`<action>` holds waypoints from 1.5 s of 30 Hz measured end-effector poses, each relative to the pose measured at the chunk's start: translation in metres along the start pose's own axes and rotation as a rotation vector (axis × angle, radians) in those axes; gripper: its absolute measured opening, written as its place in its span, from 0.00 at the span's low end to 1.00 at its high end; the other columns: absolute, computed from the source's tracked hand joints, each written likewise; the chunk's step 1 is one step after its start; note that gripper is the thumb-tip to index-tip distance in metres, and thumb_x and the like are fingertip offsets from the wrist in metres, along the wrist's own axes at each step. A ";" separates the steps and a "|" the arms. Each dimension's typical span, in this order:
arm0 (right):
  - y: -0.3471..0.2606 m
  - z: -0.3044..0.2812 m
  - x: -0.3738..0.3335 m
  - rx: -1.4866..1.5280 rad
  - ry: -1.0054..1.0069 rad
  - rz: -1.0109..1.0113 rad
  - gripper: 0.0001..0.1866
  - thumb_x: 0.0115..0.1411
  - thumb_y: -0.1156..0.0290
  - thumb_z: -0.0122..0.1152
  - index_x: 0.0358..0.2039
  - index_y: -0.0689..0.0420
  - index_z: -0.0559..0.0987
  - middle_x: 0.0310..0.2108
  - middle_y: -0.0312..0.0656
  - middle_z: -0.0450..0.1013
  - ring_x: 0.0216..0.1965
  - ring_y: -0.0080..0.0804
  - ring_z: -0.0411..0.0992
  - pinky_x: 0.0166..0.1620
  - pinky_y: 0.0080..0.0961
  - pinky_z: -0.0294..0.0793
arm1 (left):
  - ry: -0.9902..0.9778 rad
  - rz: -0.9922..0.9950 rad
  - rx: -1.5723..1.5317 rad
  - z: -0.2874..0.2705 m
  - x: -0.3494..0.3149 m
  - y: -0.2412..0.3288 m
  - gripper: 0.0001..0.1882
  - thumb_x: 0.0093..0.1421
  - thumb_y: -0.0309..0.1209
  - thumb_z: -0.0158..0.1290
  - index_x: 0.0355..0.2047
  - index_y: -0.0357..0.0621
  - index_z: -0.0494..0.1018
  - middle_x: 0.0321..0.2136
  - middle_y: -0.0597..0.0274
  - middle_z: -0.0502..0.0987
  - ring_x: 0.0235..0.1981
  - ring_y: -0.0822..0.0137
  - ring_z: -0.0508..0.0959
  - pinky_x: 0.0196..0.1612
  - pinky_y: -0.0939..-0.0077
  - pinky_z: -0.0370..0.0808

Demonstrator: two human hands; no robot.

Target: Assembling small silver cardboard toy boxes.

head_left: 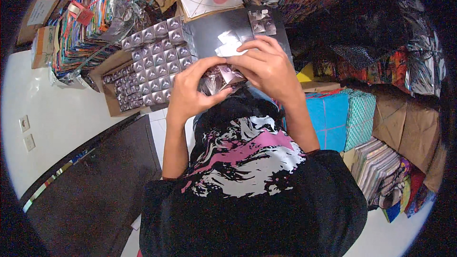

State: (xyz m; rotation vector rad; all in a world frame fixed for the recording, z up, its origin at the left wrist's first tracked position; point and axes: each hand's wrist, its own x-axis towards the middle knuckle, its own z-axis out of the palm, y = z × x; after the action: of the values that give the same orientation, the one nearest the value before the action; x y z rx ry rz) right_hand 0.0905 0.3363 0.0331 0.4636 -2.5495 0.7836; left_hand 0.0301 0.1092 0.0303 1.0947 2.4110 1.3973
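Between my two hands, close to my body, is a small dark printed carton (230,74) with a shiny face. My left hand (189,85) curves round its left side, thumb below and fingers above. From above and the right, my right hand (267,64) presses its fingertips to the top edge of the carton. Fingers hide part of it. Just beyond lie some pale, glare-lit flat pieces (228,43) on the black tabletop (204,28). Several matching small cartons (159,59) stand in stacked rows left of my left hand.
More small cartons fill an open cardboard box (112,101) at the left. Flat printed pieces (263,22) lie at the table's far right. Bundled stacks of colourful packaging (88,33) rise at the far left. Blue wrapped bundles (328,119) and brown parcels (404,126) stand at the right.
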 end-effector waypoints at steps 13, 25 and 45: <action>0.007 -0.020 -0.018 0.086 -0.206 0.076 0.15 0.52 0.66 0.71 0.42 0.52 0.86 0.52 0.36 0.79 0.62 0.40 0.72 0.66 0.46 0.65 | 0.015 0.019 0.074 0.024 0.001 0.013 0.31 0.48 0.34 0.72 0.54 0.44 0.77 0.49 0.50 0.82 0.48 0.49 0.84 0.52 0.59 0.81; -0.021 -0.016 0.001 0.542 0.072 0.676 0.07 0.66 0.76 0.64 0.43 0.64 0.85 0.41 0.41 0.83 0.45 0.23 0.78 0.51 0.24 0.77 | 0.473 -0.777 -1.316 0.036 -0.016 -0.041 0.28 0.70 0.48 0.51 0.56 0.35 0.73 0.48 0.49 0.83 0.46 0.57 0.84 0.54 0.64 0.82; -0.147 0.106 0.043 0.543 0.025 0.479 0.09 0.55 0.81 0.54 0.36 0.67 0.80 0.29 0.58 0.78 0.34 0.59 0.78 0.38 0.44 0.76 | 0.812 -0.269 -0.785 -0.027 -0.069 -0.060 0.20 0.71 0.36 0.53 0.55 0.30 0.73 0.46 0.61 0.77 0.46 0.71 0.75 0.54 0.73 0.71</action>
State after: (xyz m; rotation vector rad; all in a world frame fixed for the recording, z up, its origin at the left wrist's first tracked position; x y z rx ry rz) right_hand 0.0847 0.1499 0.0409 -0.0155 -2.4257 1.6563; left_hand 0.0364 0.0266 -0.0182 -0.0103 1.8648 2.6566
